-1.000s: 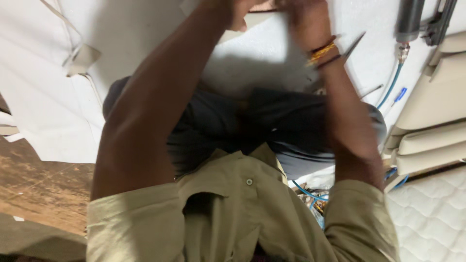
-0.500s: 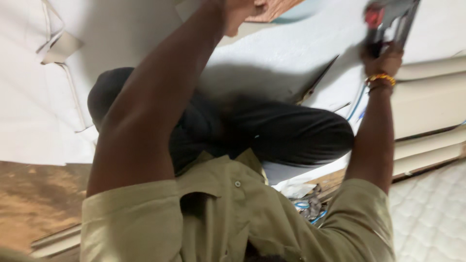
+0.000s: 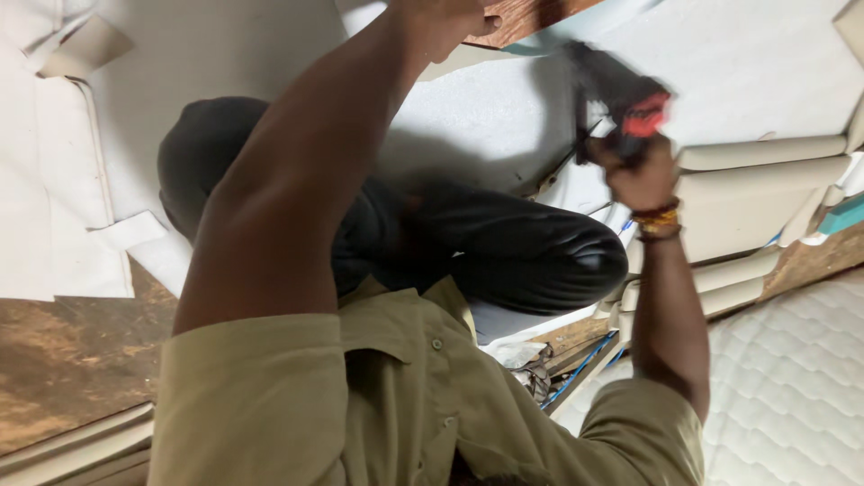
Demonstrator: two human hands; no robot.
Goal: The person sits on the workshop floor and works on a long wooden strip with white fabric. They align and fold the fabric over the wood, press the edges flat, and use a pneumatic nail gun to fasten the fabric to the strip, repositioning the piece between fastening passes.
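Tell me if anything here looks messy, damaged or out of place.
A tangle of scraps and a blue cord lies bunched beside the knee, between the cream padded panels and the quilted mattress. The tool in the right hand is blurred. Nothing looks spilled or broken.

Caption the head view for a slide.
Right hand grips a black-and-red tool; left hand presses a wooden board.

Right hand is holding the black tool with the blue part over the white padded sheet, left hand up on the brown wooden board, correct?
Not quite. The head view shows the black tool in the right hand has a red part, not blue. The left hand rests on the brown wooden board.
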